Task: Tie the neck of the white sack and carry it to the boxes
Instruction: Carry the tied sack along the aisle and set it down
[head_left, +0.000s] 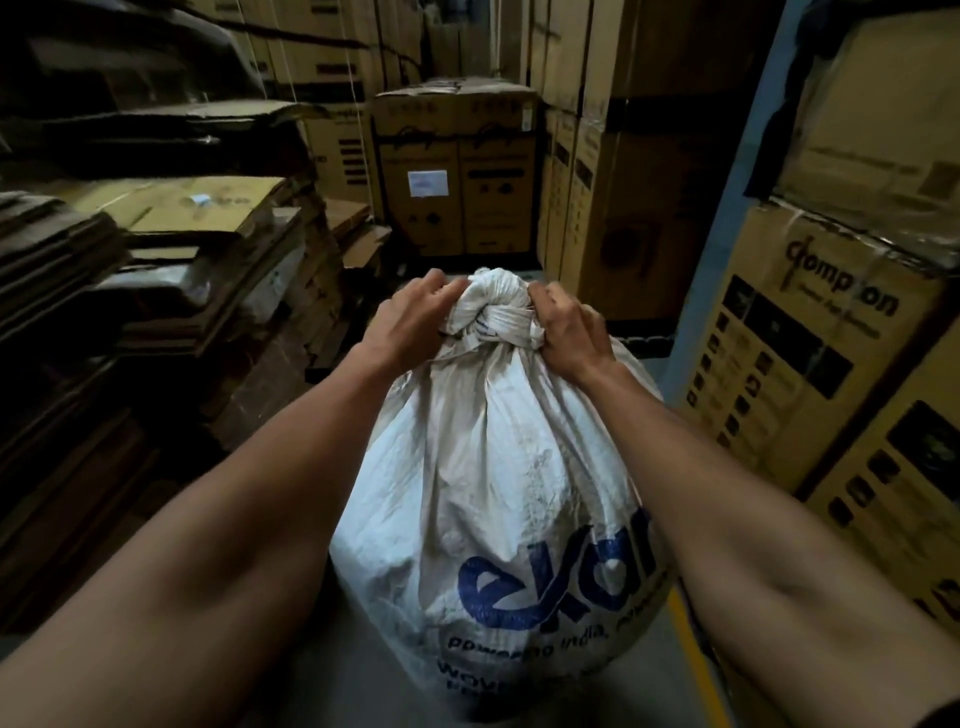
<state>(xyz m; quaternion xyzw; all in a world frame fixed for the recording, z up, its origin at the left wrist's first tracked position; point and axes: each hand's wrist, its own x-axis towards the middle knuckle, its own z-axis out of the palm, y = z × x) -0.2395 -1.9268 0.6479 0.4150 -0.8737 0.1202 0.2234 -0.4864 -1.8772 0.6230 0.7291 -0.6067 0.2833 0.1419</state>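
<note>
Two bare forearms reached forward from the bottom corners, converging on the top of the white sack, which stood upright and bulging on the floor straight ahead, blue lettering across its lower front. The landmark was the knot at the sack's neck, already twisted and wound into a tight bundle. The left hand lay against the knot's left side, fingers curled around the gathered cloth and pressed into it. The right hand mirrored it on the knot's right side, fingers closed on the wound fabric, wrist bent down over the sack's shoulder. Both hands touched the knot; neither was spread.

Beyond the knot, at the far end of a narrow aisle, stood stacked cardboard boxes, one bearing a small white label. To the knot's left rose piles of flattened cardboard, layered and uneven. To its right stood a blue post, and past that, printed cartons close beside the sack. A yellow floor line ran below the right forearm.
</note>
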